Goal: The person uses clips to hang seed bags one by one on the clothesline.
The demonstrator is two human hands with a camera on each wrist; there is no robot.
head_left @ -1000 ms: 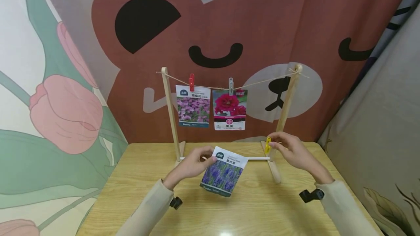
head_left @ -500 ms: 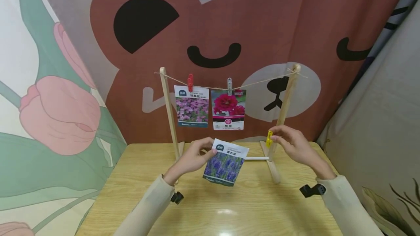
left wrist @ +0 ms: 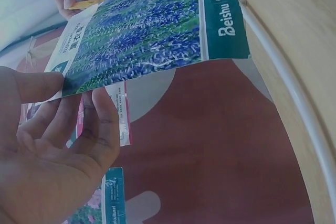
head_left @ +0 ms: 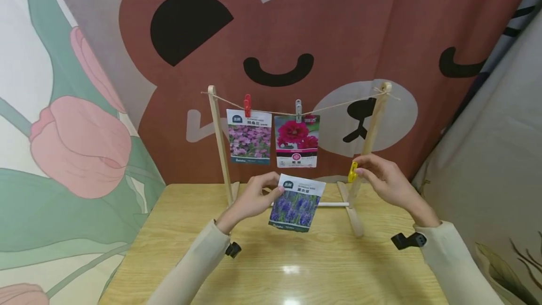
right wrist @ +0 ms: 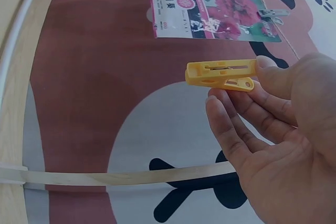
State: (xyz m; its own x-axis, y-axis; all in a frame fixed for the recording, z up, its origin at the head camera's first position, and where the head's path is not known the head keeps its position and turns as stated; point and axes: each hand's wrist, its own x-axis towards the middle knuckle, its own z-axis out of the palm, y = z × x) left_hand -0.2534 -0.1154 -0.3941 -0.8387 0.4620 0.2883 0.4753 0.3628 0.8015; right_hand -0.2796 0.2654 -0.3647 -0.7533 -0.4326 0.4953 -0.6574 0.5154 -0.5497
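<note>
My left hand [head_left: 254, 199] pinches the upper left edge of a seed packet [head_left: 295, 206] with purple-blue flowers, thumb on its front and fingers behind. The packet hangs slightly tilted above the table. In my right hand [head_left: 391, 182] a yellow clothespin [head_left: 353, 172] is held by its tail end between thumb and fingers; in the right wrist view the clothespin [right wrist: 220, 74] lies sideways. Behind the hands, a pink-flower packet [head_left: 250, 140] hangs from a string [head_left: 338, 106] under a red clothespin [head_left: 247, 106]. Beside it a magenta-flower packet [head_left: 296, 147] hangs under a grey clothespin [head_left: 298, 110].
The string runs between a left wooden post [head_left: 220, 145] and a right wooden post [head_left: 374, 121]. A white rod [head_left: 332, 204] joins their feet low down. The stand is on a wooden table [head_left: 271, 267]; a printed curtain [head_left: 338, 22] hangs behind.
Both hands have risen a little towards the string. The purple-blue packet moved up and slightly right, turning more upright; the yellow clothespin also moved up. The hanging packets stay in place.
</note>
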